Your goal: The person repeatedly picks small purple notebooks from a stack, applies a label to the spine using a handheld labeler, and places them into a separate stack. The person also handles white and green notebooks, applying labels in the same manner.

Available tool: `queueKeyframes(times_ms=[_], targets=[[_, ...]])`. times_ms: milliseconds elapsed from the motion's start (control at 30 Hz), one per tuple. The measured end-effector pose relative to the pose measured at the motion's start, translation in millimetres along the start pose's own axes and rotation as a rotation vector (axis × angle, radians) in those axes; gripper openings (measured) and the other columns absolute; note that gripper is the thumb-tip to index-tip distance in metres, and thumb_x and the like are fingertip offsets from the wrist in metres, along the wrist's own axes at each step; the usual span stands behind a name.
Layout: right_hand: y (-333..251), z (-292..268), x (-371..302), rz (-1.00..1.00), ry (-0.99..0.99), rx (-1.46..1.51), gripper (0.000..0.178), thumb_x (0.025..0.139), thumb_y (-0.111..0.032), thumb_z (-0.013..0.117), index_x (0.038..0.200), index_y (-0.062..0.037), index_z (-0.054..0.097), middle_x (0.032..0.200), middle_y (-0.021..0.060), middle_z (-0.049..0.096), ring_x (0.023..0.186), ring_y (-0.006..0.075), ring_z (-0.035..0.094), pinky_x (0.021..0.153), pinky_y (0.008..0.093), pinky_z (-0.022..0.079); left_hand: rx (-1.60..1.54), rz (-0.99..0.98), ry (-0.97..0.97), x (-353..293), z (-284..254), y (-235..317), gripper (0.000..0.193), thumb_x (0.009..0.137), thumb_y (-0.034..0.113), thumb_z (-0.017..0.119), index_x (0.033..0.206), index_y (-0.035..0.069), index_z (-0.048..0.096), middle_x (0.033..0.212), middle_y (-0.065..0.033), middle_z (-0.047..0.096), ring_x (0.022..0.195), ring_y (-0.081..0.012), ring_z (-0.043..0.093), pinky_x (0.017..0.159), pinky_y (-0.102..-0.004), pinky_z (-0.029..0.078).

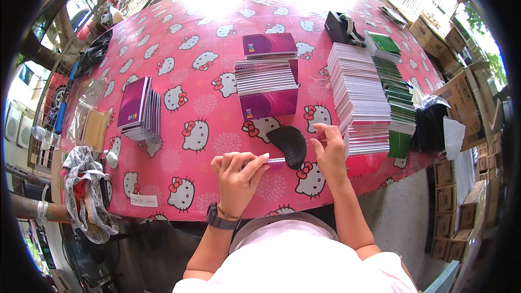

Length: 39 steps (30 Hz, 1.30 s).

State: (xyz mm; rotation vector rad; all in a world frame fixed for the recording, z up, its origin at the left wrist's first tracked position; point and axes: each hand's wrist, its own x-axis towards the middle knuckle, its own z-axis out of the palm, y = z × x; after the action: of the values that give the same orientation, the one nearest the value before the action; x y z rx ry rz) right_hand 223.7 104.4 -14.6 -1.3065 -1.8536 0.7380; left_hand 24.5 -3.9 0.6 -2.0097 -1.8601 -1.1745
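Note:
My left hand (pixel 237 179) is closed, thumb and fingers pinching a slim white and purple strip (pixel 276 160) that looks like a purple notebook seen edge-on; the fingers hide part of it. To its right my right hand (pixel 331 152) is raised with thumb and fingers apart and nothing between them. A curved black pad (pixel 290 145) lies on the table between the hands. Beyond it sits a pile of purple spiral notebooks (pixel 268 103), some with covers up and others showing their page edges. Another stack of purple spiral notebooks (pixel 135 103) leans at the left.
A pink patterned cloth (pixel 195 106) covers the table. Long rows of white-edged booklets (pixel 355 97) and green notebooks (pixel 394 100) stand at the right, with a black tape dispenser (pixel 341 28) behind. A lacy bag (pixel 84 190) hangs at the left edge. Cardboard boxes (pixel 461 97) stand beyond the right side.

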Motion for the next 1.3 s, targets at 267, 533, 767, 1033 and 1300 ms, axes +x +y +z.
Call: queueKeyframes(times_ms=[267,533,767,1033,1300], targets=[[-33.6,3.3,2.5,-0.062,-0.386,0.588,0.018,0.074,0.011,0.068,0.088,-0.0003,0.065,0.095,0.0051,0.061,0.084,0.0083,0.059,0.067,0.0198,0.053,0.008,-0.011,-0.147,14.9,-4.2,9.6,0.019,0.079,0.017,0.067,0.098,0.019,0.068,0.086,0.0043,0.057,0.087,-0.0144,0.053,0.087,-0.0375,0.028],[-36.5,-10.8,7.0,-0.114,-0.476,0.412,0.02,0.072,0.008,0.071,0.087,-0.0028,0.065,0.092,0.0025,0.063,0.08,0.0071,0.059,0.062,0.0193,0.047,-0.059,-0.032,-0.156,13.0,-0.6,7.4,0.019,0.074,0.021,0.072,0.093,0.017,0.068,0.085,0.0017,0.059,0.085,-0.0162,0.053,0.086,-0.0359,0.029],[-37.7,-6.2,6.0,-0.344,-0.461,0.308,0.027,0.063,0.007,0.074,0.084,-0.0058,0.064,0.085,0.0021,0.063,0.08,0.0148,0.06,0.067,0.0275,0.049,-0.084,-0.035,-0.128,11.4,1.3,8.3,0.018,0.072,0.025,0.075,0.087,0.017,0.069,0.08,0.0038,0.059,0.082,-0.0147,0.055,0.091,-0.038,0.027],[-38.5,-5.0,3.1,-0.468,-0.399,0.279,0.027,0.062,0.007,0.075,0.082,-0.0062,0.063,0.082,0.0023,0.063,0.079,0.0164,0.06,0.067,0.0289,0.049,-0.094,-0.047,-0.133,10.2,1.9,7.3,0.019,0.071,0.026,0.076,0.087,0.019,0.069,0.079,0.0045,0.059,0.081,-0.0136,0.055,0.095,-0.041,0.024],[-40.7,-8.5,-3.8,-0.383,-0.455,0.317,0.031,0.067,0.002,0.075,0.095,-0.005,0.064,0.083,0.0032,0.064,0.078,0.0156,0.06,0.065,0.0282,0.05,-0.075,-0.053,-0.125,8.8,2.4,7.0,0.018,0.071,0.026,0.075,0.087,0.02,0.07,0.079,0.0043,0.06,0.081,-0.0136,0.056,0.098,-0.0432,0.023]])
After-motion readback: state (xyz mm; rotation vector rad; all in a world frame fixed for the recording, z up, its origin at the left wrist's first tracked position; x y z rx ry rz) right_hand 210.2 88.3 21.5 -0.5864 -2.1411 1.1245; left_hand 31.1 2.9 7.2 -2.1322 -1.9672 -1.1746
